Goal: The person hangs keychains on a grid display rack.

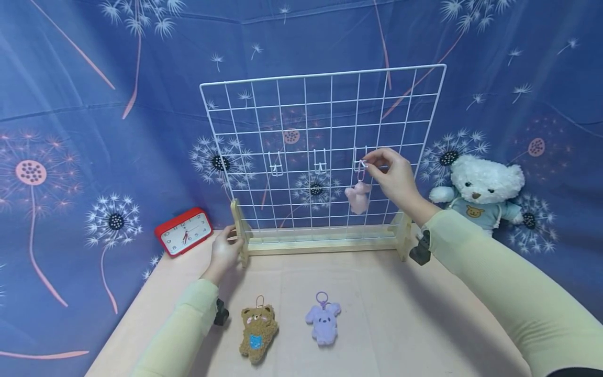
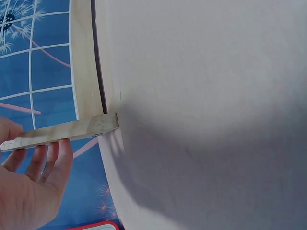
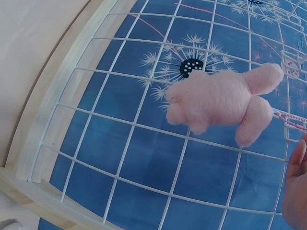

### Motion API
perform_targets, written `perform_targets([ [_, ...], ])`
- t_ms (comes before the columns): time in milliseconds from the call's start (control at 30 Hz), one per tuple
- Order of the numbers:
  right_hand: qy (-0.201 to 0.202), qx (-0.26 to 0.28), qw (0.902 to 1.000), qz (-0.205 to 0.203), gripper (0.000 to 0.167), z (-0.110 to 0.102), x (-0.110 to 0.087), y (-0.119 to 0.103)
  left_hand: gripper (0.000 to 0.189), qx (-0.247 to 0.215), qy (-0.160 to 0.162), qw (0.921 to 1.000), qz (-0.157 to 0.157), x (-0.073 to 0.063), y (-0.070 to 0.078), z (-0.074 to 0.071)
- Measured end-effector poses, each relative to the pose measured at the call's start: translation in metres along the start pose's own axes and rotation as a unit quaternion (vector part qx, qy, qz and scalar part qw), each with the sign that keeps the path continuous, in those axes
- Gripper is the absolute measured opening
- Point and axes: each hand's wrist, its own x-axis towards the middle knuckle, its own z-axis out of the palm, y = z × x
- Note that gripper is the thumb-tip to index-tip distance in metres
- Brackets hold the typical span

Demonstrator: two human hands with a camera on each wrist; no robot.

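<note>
My right hand (image 1: pixel 393 175) pinches the top loop of a pink plush keychain (image 1: pixel 359 198) at the rightmost white hook (image 1: pixel 360 165) on a white wire grid (image 1: pixel 331 125). Whether the loop sits over the hook is hidden by the fingers. In the right wrist view the pink plush (image 3: pixel 218 103) hangs in front of the grid, with a pink bead chain (image 3: pixel 290 120) at its end. My left hand (image 1: pixel 225 254) grips the left wooden foot (image 1: pixel 239 230) of the grid stand, thumb on one side and fingers (image 2: pixel 60 163) on the other.
Two more hooks, a left one (image 1: pixel 276 166) and a middle one (image 1: pixel 320 165), sit on the grid. A brown bear keychain (image 1: pixel 258 332) and a purple plush keychain (image 1: pixel 324 323) lie on the table in front. A red clock (image 1: pixel 185 232) stands left; a white teddy bear (image 1: pixel 485 191) sits right.
</note>
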Motion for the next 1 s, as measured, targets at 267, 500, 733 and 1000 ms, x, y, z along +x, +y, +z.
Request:
perform_targets([
  [267,-0.001,0.021,0.9997,-0.008,0.017,-0.004,-0.008,0.001,0.049,0.001,-0.003,1.0,-0.007,0.0,0.003,0.0],
  [500,-0.015,0.024,0.9996,0.008,0.02,-0.007,-0.019,0.002,0.049,0.004,-0.003,0.9999,-0.011,-0.001,0.003,0.0],
  [733,-0.031,0.04,0.9986,0.012,0.02,-0.005,-0.031,0.005,0.049,0.007,0.001,0.9999,-0.01,-0.001,0.004,0.001],
  [1000,-0.049,0.073,0.9961,-0.002,0.015,-0.004,-0.052,-0.024,0.05,0.006,0.002,0.9999,-0.009,-0.001,0.001,0.0],
])
